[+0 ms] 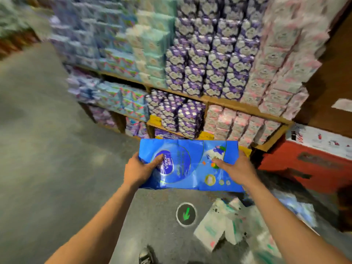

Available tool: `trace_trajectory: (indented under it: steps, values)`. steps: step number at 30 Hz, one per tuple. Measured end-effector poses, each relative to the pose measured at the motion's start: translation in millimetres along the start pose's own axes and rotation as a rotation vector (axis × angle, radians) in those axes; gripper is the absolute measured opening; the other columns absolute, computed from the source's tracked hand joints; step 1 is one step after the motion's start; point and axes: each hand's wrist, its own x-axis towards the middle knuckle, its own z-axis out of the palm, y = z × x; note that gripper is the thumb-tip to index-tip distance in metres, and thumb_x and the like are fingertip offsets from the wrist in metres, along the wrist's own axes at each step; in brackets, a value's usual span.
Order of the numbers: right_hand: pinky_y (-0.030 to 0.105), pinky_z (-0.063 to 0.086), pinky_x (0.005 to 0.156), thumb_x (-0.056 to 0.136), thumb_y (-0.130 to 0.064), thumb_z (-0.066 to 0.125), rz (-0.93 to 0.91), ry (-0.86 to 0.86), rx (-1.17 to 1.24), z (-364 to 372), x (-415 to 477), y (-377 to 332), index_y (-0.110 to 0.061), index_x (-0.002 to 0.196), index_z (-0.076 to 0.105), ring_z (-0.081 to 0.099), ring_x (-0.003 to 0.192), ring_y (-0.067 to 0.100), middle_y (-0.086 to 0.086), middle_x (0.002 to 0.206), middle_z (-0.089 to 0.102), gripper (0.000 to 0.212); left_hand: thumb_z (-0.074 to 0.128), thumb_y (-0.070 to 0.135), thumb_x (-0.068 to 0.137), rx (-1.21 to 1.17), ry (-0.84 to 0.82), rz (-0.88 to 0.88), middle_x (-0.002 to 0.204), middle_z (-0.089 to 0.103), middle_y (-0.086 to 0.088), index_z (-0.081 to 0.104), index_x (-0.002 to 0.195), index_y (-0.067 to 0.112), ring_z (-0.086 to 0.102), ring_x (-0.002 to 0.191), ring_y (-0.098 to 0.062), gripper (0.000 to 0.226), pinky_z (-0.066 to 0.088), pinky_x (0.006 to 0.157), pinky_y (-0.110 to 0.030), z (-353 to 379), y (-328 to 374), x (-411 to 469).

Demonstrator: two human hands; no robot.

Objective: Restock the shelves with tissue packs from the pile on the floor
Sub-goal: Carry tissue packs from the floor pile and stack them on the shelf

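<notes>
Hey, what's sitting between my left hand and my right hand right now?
The blue tissue pack, seen in the head view: the left hand grips one end, the right hand the other.

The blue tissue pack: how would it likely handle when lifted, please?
The blue tissue pack looks soft: its glossy film wrinkles, so probably squashy and slippery. The left hand and right hand grip its ends, suggesting bulk rather than weight.
</notes>
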Motion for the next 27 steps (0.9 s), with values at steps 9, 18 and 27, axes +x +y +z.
trace_trajectory:
  steps: [9,18,27]
  values:
    - [0.039,0.062,0.073,0.076,-0.038,0.089,-0.271,-0.290,0.005,165,-148,-177,-0.020,0.111,0.070,0.076,0.088,0.012,-0.006,0.102,0.079,0.044,0.077,0.061,0.067,-0.304,0.298,0.023,0.096,0.075,0.020,0.070,0.106,0.033,0.069,0.087,0.003,0.049,0.053,0.077,-0.025,-246,-130,-117]
    - [0.014,0.052,0.052,0.078,-0.007,0.085,-0.448,-0.688,0.098,456,-383,-315,-0.012,0.090,0.071,0.073,0.067,0.003,-0.008,0.080,0.079,0.019,0.082,0.040,0.077,-0.404,0.679,-0.118,0.105,0.075,0.014,0.066,0.118,0.026,0.071,0.095,-0.003,0.046,0.054,0.081,-0.024,-526,-354,-270]
    - [0.011,0.050,0.052,0.078,-0.006,0.085,-0.669,-1.166,0.007,764,-571,-443,-0.018,0.088,0.066,0.069,0.060,-0.005,-0.015,0.074,0.077,0.025,0.084,0.026,0.079,-0.473,1.198,-0.277,0.099,0.076,0.014,0.068,0.112,0.026,0.071,0.089,-0.002,0.037,0.056,0.077,-0.021,-733,-538,-388]
